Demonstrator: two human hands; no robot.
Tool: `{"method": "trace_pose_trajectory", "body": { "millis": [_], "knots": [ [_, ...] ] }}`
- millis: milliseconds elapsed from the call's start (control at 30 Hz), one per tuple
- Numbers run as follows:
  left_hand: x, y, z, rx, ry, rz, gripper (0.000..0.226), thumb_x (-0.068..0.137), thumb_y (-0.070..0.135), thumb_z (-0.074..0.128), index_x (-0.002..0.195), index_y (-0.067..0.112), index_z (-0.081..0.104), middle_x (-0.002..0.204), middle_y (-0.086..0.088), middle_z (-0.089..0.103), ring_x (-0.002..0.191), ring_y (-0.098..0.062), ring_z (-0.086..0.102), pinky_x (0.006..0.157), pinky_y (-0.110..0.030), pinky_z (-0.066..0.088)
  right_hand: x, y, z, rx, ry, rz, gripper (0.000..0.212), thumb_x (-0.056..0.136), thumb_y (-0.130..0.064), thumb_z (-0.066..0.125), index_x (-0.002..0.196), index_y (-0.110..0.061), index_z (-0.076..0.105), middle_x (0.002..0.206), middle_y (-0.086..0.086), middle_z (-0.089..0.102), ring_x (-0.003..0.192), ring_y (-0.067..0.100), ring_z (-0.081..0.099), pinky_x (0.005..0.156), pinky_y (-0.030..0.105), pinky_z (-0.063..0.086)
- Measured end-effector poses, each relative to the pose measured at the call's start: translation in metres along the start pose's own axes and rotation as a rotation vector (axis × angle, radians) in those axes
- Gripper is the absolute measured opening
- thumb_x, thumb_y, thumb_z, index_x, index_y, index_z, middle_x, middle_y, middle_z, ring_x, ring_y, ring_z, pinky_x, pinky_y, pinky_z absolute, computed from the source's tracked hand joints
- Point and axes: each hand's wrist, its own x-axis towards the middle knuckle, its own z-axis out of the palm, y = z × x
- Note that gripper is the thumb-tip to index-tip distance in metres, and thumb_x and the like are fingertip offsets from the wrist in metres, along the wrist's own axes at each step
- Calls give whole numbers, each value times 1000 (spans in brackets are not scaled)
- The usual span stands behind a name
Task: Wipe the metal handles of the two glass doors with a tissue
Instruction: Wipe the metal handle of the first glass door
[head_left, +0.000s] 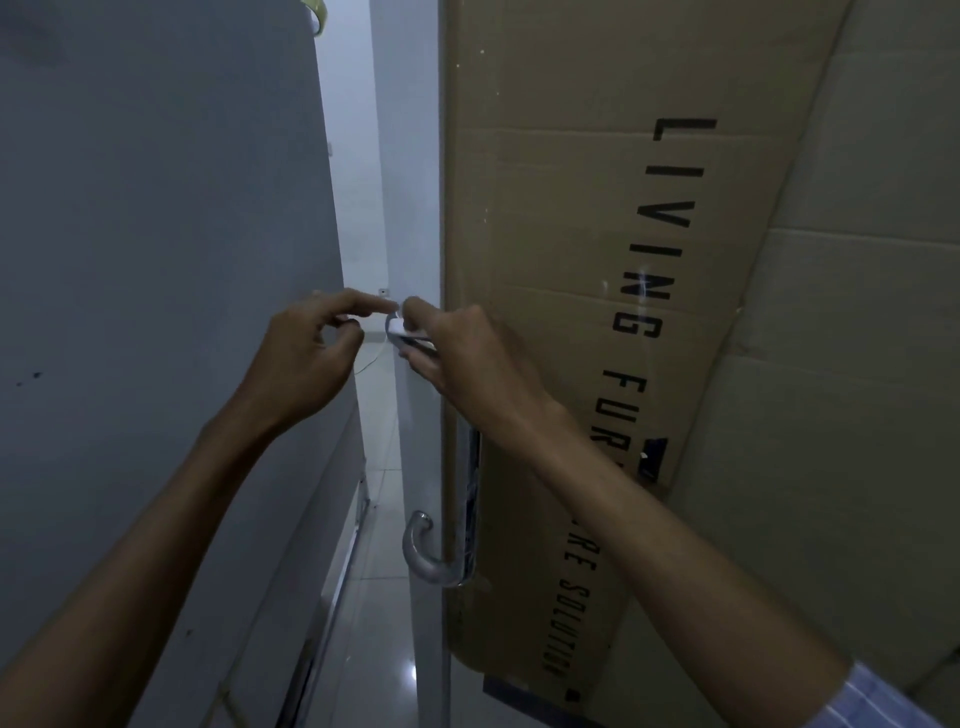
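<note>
- Right hand (467, 358) grips tissue (396, 326) round metal handle (470, 499) top, at glass door (423, 441) edge.
- Left hand (306, 353) curled, fingertips pinching tissue corner.
- Risk: thin tissue tears or slips off if pulled.

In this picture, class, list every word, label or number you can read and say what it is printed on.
"LIVING": black capitals running down the tall cardboard box leaning behind the glass door.
"FUR...": next word on the box, cut off by the right forearm.
"...RE SOLUTION": smaller print lower on the box, first letters hidden, last letters blurred.
Nothing else is readable.
</note>
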Motion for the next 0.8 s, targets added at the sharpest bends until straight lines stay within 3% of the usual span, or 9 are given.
{"method": "trace_pose_trajectory", "body": {
  "millis": [133, 267, 367, 500, 667, 800],
  "knots": [
    [5, -10, 15, -19, -68, -26, 42, 104, 10, 50, 134, 34, 66, 129, 5, 65, 109, -15, 56, 88, -19, 44, 12, -4, 11, -120, 6, 5, 17, 103, -21, 62, 111, -13, 75, 94, 7, 73, 74, 21, 68, 63, 35, 58],
    [4, -12, 21, -58, -44, 2, 43, 100, 14, 46, 131, 32, 68, 140, 18, 63, 130, -10, 47, 113, -49, 40, -5, -5, -1, -139, -1, 4, 23, 107, -23, 53, 116, -16, 72, 94, 2, 73, 71, 17, 64, 59, 35, 55],
    [4, -15, 22, -63, -18, -9, 47, 95, 18, 44, 134, 33, 65, 146, 22, 58, 138, -10, 42, 118, -59, 33, -6, -4, -6, -143, -46, 28, 22, 106, -26, 51, 110, -19, 71, 84, 1, 70, 65, 15, 61, 57, 37, 54],
    [9, -21, 26, -115, 25, -59, 45, 99, 12, 44, 136, 30, 63, 150, 13, 56, 142, -15, 43, 119, -50, 36, 28, -11, 8, -70, -115, 182, 30, 106, -32, 52, 82, -15, 58, 75, 0, 54, 57, 12, 50, 52, 29, 39],
    [12, -24, 25, -145, 30, -66, 44, 104, 4, 43, 129, 36, 61, 148, 8, 58, 140, -18, 46, 109, -28, 36, 41, -29, 21, -101, -105, 251, 28, 106, -29, 51, 97, -9, 67, 92, 7, 63, 72, 20, 60, 65, 35, 54],
    [6, -25, 19, -152, 40, -69, 44, 105, 0, 44, 130, 29, 64, 141, 8, 62, 135, -15, 51, 112, -37, 40, 28, -32, 15, -61, -69, 214, 32, 106, -30, 49, 81, -14, 59, 79, 4, 57, 63, 18, 54, 51, 27, 33]
  ]
}}
